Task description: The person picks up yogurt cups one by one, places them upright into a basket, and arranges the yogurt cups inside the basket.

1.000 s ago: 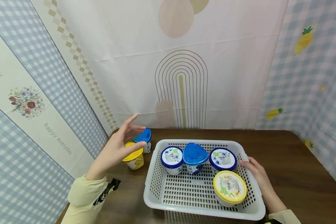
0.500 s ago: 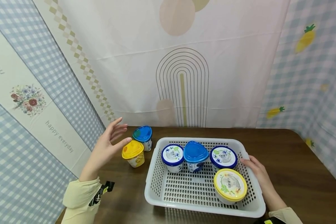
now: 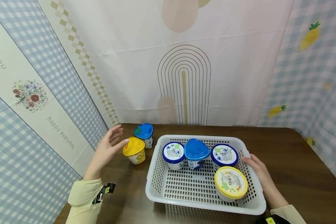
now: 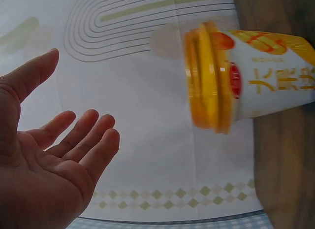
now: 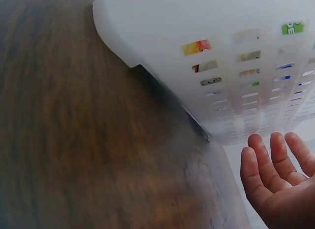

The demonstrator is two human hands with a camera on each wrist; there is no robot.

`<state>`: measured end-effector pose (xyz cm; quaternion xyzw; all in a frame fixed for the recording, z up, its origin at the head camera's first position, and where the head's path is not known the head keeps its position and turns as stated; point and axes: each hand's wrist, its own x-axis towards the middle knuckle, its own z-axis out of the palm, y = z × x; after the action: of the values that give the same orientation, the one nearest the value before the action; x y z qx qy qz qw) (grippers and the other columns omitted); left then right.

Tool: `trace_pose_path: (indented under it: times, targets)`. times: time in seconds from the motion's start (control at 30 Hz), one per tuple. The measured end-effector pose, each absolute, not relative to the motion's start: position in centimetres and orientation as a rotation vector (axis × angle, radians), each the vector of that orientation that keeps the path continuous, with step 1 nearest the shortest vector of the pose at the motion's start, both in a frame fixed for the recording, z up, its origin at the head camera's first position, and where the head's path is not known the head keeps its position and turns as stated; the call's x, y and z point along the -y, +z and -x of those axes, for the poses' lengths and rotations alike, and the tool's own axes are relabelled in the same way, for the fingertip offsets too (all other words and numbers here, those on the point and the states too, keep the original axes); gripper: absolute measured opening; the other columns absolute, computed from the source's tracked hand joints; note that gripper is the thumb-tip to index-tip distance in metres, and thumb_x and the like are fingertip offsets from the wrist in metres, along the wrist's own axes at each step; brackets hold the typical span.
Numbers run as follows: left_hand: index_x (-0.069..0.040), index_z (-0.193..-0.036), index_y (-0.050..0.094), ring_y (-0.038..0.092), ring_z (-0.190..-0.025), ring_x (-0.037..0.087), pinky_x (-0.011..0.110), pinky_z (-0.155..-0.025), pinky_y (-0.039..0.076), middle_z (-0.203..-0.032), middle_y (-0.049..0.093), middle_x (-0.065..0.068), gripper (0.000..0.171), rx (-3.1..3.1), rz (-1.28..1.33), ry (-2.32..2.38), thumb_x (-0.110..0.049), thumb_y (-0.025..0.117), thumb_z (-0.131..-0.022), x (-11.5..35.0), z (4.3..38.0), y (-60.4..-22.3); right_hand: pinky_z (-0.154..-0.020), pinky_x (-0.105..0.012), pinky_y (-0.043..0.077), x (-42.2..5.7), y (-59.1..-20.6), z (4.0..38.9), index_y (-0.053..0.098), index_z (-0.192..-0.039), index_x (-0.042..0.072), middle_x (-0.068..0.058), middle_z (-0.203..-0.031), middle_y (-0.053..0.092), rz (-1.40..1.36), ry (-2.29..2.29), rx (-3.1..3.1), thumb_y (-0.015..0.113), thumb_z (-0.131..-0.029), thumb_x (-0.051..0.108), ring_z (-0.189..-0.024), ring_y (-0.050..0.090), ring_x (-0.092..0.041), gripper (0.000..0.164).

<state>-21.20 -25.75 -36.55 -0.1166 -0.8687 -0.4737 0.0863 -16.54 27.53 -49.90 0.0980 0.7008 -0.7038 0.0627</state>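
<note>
My left hand (image 3: 106,152) is held in the air with fingers spread, just left of a yellow-lidded cup (image 3: 133,150). In the left wrist view this cup (image 4: 266,74) stands apart from the fingers, and nothing is in the palm. Behind it stands a blue-lidded cup (image 3: 144,134). My right hand (image 3: 259,171) holds the right side of a white plastic basket (image 3: 168,202), thumb over the rim and fingers along the outside. Inside the basket are two tubs with white-and-blue lids (image 3: 173,152), a blue-lidded cup (image 3: 196,151) and a yellow-rimmed tub (image 3: 231,183).
The brown wooden table (image 3: 302,174) carries the basket and both loose cups. A printed white curtain (image 3: 229,77) hangs behind the table's back edge, with checked cloth (image 3: 310,93) on the right. The basket's front left holds no tubs.
My left hand has drawn back to the left and down from over the two loose cups, leaving them standing on the table. The right hand stays at the basket's rim.
</note>
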Motion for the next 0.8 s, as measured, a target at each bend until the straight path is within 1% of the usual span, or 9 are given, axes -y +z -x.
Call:
trace_pose_path:
  times: [0.17,0.27,0.37,0.5,0.67,0.8]
  targets:
    - [-0.002,-0.149,0.039,0.041,-0.14,0.039,0.052,-0.113,0.033,-0.151,0.043,0.022,0.068,2.614,0.299,-1.422,-0.025,0.072,-0.095,26.1,21.9,-38.2,-0.077,-0.037,0.059,-27.6,-49.7,16.5,0.03,-0.151,0.011,0.009,-0.104,0.065,-0.282,-2.124,-2.11,0.051,-0.104,0.045,-0.09,0.069,-0.01,0.062]
    - [0.0,-0.147,0.04,0.04,-0.14,0.039,0.052,-0.114,0.032,-0.151,0.043,0.023,0.067,2.621,0.266,-1.432,-0.027,0.073,-0.094,26.4,22.1,-39.0,-0.079,-0.037,0.059,-27.6,-49.6,16.5,0.029,-0.152,0.011,0.01,-0.105,0.064,-0.277,-2.127,-2.1,0.051,-0.103,0.047,-0.092,0.069,-0.011,0.064]
    - [0.002,-0.147,0.039,0.038,-0.141,0.04,0.052,-0.115,0.031,-0.151,0.041,0.025,0.069,2.631,0.248,-1.456,-0.026,0.073,-0.094,26.7,22.3,-39.6,-0.08,-0.038,0.059,-27.6,-49.6,16.6,0.027,-0.153,0.012,0.01,-0.107,0.064,-0.27,-2.13,-2.095,0.051,-0.103,0.047,-0.093,0.068,-0.011,0.066]
    - [0.004,-0.15,0.034,0.033,-0.144,0.041,0.052,-0.116,0.029,-0.155,0.035,0.025,0.073,2.674,0.236,-1.462,-0.025,0.072,-0.095,27.1,22.9,-40.3,-0.08,-0.038,0.059,-27.6,-49.7,16.6,0.025,-0.155,0.012,0.01,-0.108,0.064,-0.273,-2.131,-2.087,0.051,-0.103,0.049,-0.094,0.068,-0.01,0.069]
    - [0.005,-0.154,0.026,0.026,-0.147,0.041,0.053,-0.117,0.025,-0.159,0.028,0.026,0.082,2.718,0.22,-1.461,-0.025,0.073,-0.094,27.4,23.5,-41.1,-0.079,-0.037,0.059,-27.4,-49.7,16.5,0.026,-0.155,0.013,0.011,-0.107,0.065,-0.286,-2.134,-2.097,0.05,-0.103,0.049,-0.093,0.069,-0.01,0.069]
    - [0.003,-0.157,0.02,0.024,-0.148,0.042,0.053,-0.117,0.024,-0.16,0.024,0.027,0.088,2.743,0.201,-1.485,-0.027,0.074,-0.094,27.4,23.7,-41.8,-0.08,-0.037,0.059,-27.3,-49.6,16.4,0.024,-0.156,0.012,0.01,-0.109,0.064,-0.291,-2.126,-2.108,0.05,-0.103,0.05,-0.093,0.068,-0.009,0.07]
